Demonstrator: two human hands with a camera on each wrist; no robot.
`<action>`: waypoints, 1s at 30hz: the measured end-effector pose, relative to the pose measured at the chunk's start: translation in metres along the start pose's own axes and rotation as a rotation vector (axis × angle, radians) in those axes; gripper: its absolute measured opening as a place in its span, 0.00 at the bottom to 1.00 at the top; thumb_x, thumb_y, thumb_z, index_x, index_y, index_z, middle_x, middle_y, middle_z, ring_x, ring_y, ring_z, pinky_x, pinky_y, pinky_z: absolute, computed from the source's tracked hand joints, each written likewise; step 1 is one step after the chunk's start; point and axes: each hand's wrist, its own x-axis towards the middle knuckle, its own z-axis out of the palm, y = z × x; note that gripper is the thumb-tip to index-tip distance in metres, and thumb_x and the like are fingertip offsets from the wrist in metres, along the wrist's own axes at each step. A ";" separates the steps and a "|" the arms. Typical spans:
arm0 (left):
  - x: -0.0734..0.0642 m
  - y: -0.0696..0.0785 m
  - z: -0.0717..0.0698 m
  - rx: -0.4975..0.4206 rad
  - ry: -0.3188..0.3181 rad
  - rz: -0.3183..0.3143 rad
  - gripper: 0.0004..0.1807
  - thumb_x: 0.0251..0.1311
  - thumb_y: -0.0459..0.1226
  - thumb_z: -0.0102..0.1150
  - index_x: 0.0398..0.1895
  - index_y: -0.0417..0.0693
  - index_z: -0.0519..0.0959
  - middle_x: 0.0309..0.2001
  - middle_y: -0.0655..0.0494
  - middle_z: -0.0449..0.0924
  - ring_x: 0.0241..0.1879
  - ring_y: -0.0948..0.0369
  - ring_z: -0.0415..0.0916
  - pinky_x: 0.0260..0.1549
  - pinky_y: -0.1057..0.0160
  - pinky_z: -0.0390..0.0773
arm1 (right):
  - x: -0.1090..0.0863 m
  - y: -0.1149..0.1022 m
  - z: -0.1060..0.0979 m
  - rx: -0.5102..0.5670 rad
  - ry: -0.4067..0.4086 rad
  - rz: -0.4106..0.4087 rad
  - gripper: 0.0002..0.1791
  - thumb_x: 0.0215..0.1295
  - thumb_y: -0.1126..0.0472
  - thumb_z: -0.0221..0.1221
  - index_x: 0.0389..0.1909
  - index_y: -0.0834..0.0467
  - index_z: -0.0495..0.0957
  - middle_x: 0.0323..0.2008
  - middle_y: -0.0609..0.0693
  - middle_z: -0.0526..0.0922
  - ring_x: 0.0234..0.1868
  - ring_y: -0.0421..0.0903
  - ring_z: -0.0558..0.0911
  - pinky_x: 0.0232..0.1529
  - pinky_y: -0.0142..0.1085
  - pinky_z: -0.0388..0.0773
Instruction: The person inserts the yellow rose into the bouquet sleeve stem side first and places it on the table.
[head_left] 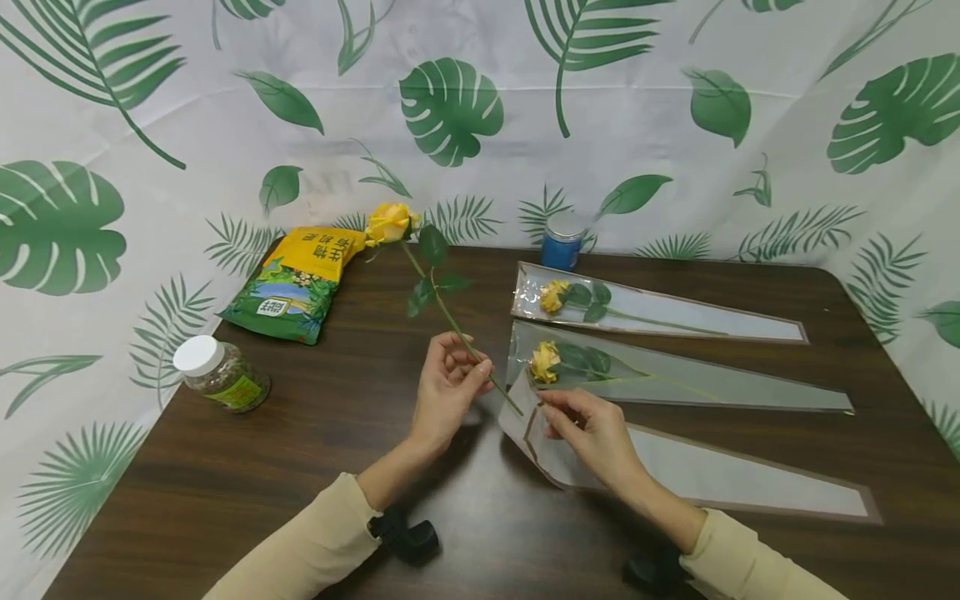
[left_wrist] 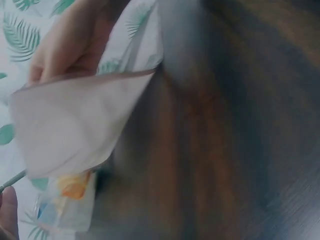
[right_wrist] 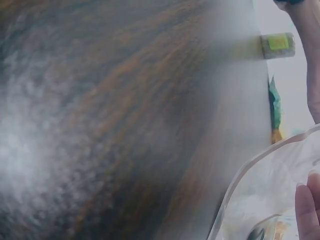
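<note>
My left hand [head_left: 447,387] pinches the green stem of a yellow rose [head_left: 390,223], its bloom tilted up and to the left. The stem's lower end reaches the mouth of a flower sleeve [head_left: 738,475] with a brown border. At that mouth, the fingers of my right hand [head_left: 588,429] pinch the sleeve's edge and lift it off the table. In the left wrist view the raised sleeve edge [left_wrist: 85,120] hides part of the right hand. The right wrist view shows fingertips [right_wrist: 306,205] against the clear film.
Two sleeves with yellow roses, one in the middle [head_left: 750,392] and one farther back [head_left: 750,327], lie beyond the right hand. A blue jar [head_left: 562,246] stands at the back. Left are a yellow-green bag [head_left: 296,283] and a white-lidded jar [head_left: 228,382] on the brown table [head_left: 322,467].
</note>
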 end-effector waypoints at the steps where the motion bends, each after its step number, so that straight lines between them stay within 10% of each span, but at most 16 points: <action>1: -0.003 -0.003 0.002 0.016 -0.010 0.019 0.19 0.58 0.21 0.55 0.50 0.35 0.62 0.36 0.48 0.75 0.32 0.64 0.77 0.33 0.67 0.82 | 0.000 -0.001 0.000 0.007 0.003 0.002 0.09 0.60 0.72 0.60 0.41 0.65 0.82 0.28 0.52 0.83 0.23 0.35 0.81 0.24 0.29 0.80; 7: -0.015 -0.015 0.009 0.168 -0.048 0.120 0.19 0.54 0.22 0.59 0.48 0.32 0.65 0.38 0.32 0.75 0.34 0.66 0.76 0.36 0.70 0.79 | 0.001 -0.003 0.000 0.045 0.014 0.024 0.10 0.60 0.71 0.60 0.42 0.66 0.81 0.29 0.53 0.83 0.24 0.35 0.81 0.25 0.31 0.81; 17: -0.016 -0.016 0.009 0.219 -0.060 0.162 0.33 0.55 0.22 0.58 0.65 0.43 0.61 0.41 0.35 0.78 0.37 0.54 0.79 0.35 0.70 0.80 | 0.000 -0.005 0.003 0.083 0.037 0.028 0.09 0.60 0.71 0.59 0.41 0.67 0.81 0.29 0.55 0.82 0.24 0.36 0.82 0.25 0.31 0.81; 30: -0.010 -0.007 0.010 0.131 -0.047 0.122 0.11 0.67 0.31 0.49 0.41 0.27 0.74 0.44 0.28 0.75 0.36 0.65 0.79 0.36 0.70 0.81 | 0.001 -0.006 0.004 0.099 0.087 0.007 0.09 0.60 0.72 0.59 0.40 0.67 0.82 0.29 0.55 0.82 0.24 0.35 0.82 0.24 0.29 0.80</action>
